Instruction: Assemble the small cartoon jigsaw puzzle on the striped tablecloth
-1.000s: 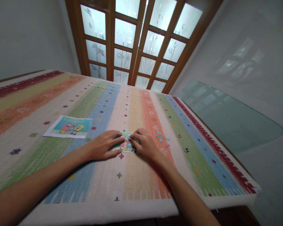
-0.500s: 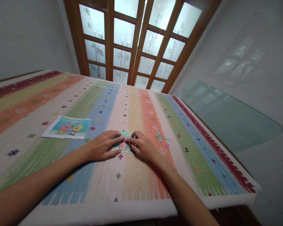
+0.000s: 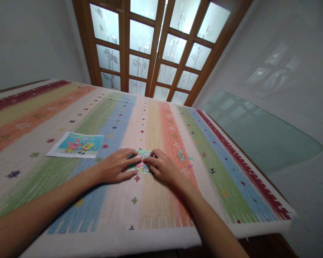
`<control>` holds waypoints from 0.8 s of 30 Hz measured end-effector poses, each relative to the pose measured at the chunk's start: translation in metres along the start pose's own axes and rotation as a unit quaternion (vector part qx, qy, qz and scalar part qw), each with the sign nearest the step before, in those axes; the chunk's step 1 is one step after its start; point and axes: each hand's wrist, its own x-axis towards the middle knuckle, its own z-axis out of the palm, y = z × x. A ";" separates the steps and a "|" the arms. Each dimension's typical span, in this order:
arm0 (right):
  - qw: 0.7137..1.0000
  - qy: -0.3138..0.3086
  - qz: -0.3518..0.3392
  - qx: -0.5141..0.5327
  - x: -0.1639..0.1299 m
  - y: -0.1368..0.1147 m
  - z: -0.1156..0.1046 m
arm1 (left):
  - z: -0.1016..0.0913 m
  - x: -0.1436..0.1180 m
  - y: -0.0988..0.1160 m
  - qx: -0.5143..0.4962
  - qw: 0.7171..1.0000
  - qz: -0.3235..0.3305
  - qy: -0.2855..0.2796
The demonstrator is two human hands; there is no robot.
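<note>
A small, partly assembled jigsaw puzzle (image 3: pixel 141 167) in green, pink and teal lies flat on the striped tablecloth, partly covered by both hands. My left hand (image 3: pixel 121 165) rests at its left side, thumb and fingers apart, fingertips on the puzzle's edge and surface. From the right, my right hand (image 3: pixel 161 165) reaches over it with thumb and index finger pinched on a tiny puzzle piece, mostly hidden by the fingertips near the puzzle's middle. Loose puzzle pieces (image 3: pixel 181 156) in teal and pink are scattered to the right of my right hand.
A printed cartoon picture sheet (image 3: pixel 78 145) lies flat to the left of my left hand. The striped tablecloth (image 3: pixel 121 211) covers the table to its front edge. Beyond stand wood-framed glass doors (image 3: pixel 150 50), with a pale wall (image 3: pixel 280 71) on the right.
Both hands stay almost in place over the puzzle, with only a slight shift of the fingers. The view has moved very slightly.
</note>
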 end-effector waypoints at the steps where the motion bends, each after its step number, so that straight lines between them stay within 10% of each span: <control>1: 1.000 0.000 -0.001 0.000 0.000 0.000 0.000 | 0.001 0.000 0.000 -0.002 1.000 -0.001 0.003; 24: 0.999 0.001 0.046 -0.025 0.001 -0.014 0.005 | 0.000 0.000 -0.002 -0.097 0.988 -0.122 -0.003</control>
